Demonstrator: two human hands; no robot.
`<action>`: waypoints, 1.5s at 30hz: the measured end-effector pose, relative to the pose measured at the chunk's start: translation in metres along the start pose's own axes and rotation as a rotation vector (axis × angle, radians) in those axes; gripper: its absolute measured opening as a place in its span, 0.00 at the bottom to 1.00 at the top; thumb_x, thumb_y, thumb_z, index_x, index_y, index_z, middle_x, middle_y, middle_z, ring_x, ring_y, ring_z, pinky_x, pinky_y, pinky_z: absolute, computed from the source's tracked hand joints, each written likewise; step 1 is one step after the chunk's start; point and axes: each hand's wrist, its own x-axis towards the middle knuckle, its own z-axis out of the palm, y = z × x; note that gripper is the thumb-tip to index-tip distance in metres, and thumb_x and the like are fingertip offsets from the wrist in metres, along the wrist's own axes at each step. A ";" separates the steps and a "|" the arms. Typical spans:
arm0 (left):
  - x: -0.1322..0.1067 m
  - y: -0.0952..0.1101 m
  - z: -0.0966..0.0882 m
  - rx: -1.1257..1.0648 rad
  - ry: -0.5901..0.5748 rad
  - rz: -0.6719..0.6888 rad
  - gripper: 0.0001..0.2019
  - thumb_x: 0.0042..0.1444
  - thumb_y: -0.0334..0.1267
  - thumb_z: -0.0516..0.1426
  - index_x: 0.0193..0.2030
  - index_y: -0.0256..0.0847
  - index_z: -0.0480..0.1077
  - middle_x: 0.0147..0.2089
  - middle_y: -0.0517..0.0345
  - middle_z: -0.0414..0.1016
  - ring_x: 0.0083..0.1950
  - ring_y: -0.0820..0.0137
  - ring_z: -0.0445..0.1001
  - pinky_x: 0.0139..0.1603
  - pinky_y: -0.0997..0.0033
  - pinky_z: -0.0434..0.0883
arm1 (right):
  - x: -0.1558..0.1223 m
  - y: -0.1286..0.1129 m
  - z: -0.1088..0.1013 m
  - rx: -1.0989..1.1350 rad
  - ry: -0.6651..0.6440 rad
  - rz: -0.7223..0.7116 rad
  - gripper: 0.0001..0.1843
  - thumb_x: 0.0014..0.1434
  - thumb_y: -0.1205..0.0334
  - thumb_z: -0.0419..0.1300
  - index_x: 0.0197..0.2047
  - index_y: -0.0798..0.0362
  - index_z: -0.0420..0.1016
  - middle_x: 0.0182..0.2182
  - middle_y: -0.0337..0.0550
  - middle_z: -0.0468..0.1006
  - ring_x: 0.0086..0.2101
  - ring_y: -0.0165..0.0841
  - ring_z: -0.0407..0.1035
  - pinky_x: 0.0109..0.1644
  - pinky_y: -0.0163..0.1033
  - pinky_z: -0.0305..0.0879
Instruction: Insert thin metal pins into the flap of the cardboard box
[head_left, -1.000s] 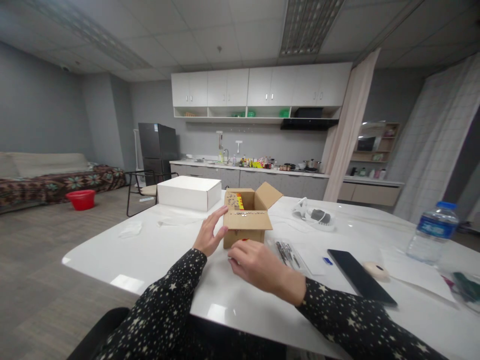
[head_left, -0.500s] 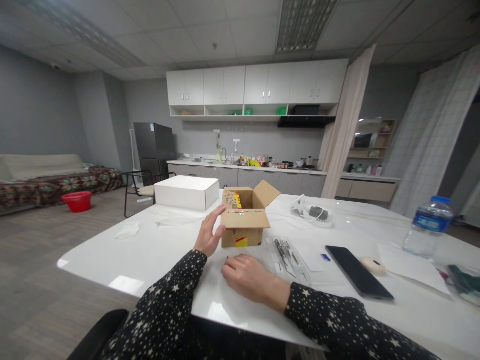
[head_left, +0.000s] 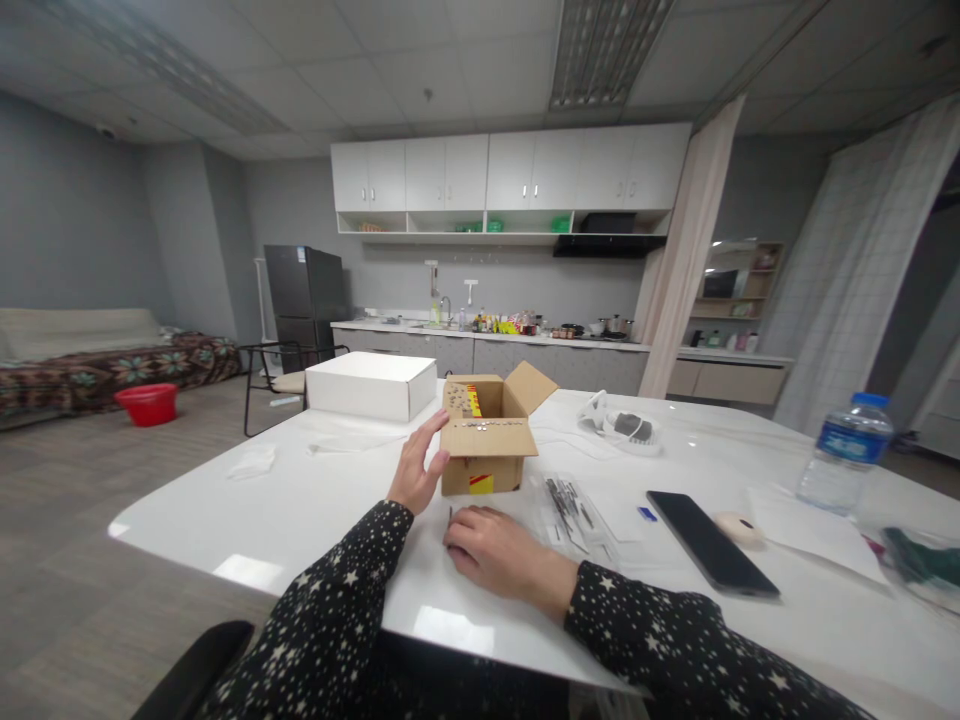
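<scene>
Mid-frame, on the tabletop [head_left: 247, 520], cardboard box [head_left: 461, 476] sits open, right flap [head_left: 531, 388] raised. Shiny bits [head_left: 482, 427] already laid along near flap, more on left one; lid not closed. Left hand [head_left: 416, 468]: fingers extended, thumb apart, fingertips seemingly against box's left side, grasping nothing. Right hand [head_left: 491, 545]: fingers curled low before box; dark sliver at tips, whether gripped cannot tell. Lower right of box: clear tray [head_left: 600, 535], slender metal pieces [head_left: 568, 505] remaining inside.
</scene>
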 end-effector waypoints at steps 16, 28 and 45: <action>-0.001 0.002 0.004 -0.001 0.000 -0.015 0.27 0.66 0.52 0.46 0.67 0.42 0.60 0.69 0.45 0.62 0.66 0.55 0.65 0.63 0.52 0.65 | -0.010 0.003 -0.029 -0.145 -0.081 0.058 0.09 0.65 0.58 0.57 0.37 0.54 0.74 0.36 0.46 0.78 0.38 0.37 0.70 0.45 0.42 0.64; -0.002 -0.001 0.004 -0.018 0.003 -0.020 0.27 0.66 0.52 0.47 0.67 0.43 0.60 0.70 0.46 0.62 0.68 0.55 0.63 0.64 0.51 0.65 | -0.035 0.050 -0.061 -0.168 -0.283 0.389 0.12 0.55 0.72 0.55 0.38 0.54 0.78 0.40 0.48 0.79 0.45 0.39 0.70 0.50 0.42 0.58; -0.002 -0.001 0.006 -0.030 0.004 -0.035 0.27 0.65 0.52 0.47 0.67 0.42 0.60 0.70 0.45 0.61 0.67 0.55 0.64 0.64 0.49 0.64 | -0.054 0.068 -0.073 -0.155 -0.357 0.827 0.33 0.55 0.48 0.59 0.62 0.51 0.64 0.54 0.58 0.67 0.51 0.54 0.65 0.46 0.54 0.61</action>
